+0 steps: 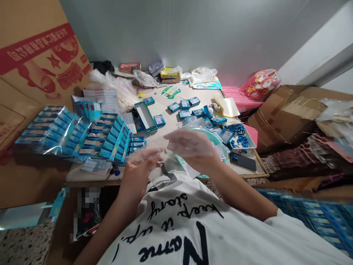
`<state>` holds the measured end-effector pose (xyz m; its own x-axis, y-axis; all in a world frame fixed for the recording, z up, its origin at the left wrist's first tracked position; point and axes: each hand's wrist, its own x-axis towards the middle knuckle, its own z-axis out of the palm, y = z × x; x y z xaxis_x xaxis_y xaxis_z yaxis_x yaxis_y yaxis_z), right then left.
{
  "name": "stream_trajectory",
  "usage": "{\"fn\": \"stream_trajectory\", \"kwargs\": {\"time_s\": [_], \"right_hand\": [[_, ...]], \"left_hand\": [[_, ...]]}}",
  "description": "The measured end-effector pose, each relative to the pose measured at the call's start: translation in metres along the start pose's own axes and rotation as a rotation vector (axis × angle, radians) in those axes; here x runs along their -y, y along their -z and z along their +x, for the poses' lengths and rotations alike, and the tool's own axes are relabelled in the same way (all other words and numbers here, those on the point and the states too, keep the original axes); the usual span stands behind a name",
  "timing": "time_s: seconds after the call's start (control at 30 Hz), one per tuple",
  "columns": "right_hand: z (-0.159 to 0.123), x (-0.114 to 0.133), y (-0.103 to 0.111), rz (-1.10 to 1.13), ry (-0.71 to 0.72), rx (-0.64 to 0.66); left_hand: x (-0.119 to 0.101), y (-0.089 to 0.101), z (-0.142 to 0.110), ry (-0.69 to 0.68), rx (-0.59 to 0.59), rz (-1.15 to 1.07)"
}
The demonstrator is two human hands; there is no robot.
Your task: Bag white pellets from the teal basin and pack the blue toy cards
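My left hand (140, 165) and my right hand (193, 147) are raised close together in front of my chest, both blurred by motion. Between them they hold a clear plastic bag (168, 149), which partly veils the fingers. My left hand's fingers curl on the bag's lower left edge. My right hand covers its upper right part. Just beyond the hands a teal round dish (217, 141) sits on the table. Small blue boxes (184, 105) lie scattered past it.
Shrink-wrapped stacks of blue boxes (82, 134) fill the table's left side. An open box tray (146, 116), blue rings (238, 136) and a black phone (244, 161) lie on the table (162, 125). Cardboard cartons (286, 117) crowd the right; a large carton (35, 55) stands left.
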<state>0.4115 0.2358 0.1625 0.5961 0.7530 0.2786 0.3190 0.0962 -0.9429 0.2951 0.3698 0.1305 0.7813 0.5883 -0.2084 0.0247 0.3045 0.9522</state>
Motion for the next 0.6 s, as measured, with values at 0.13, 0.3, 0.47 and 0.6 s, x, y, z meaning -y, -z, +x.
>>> {"fn": "stream_trajectory", "kwargs": {"time_s": [0.13, 0.3, 0.47, 0.6], "right_hand": [[0.006, 0.004, 0.003, -0.113, 0.071, -0.262], [0.019, -0.012, 0.023, -0.358, 0.192, -0.550], [0.029, -0.023, 0.044, -0.075, 0.048, -0.028], [0.037, -0.015, 0.055, 0.092, -0.063, 0.276]], "left_hand": [[0.003, 0.006, 0.002, 0.038, -0.028, -0.108], [-0.008, 0.004, 0.000, 0.019, -0.140, -0.227], [-0.014, 0.011, 0.001, -0.015, -0.072, -0.159], [-0.014, 0.021, 0.007, -0.168, -0.121, 0.025]]}}
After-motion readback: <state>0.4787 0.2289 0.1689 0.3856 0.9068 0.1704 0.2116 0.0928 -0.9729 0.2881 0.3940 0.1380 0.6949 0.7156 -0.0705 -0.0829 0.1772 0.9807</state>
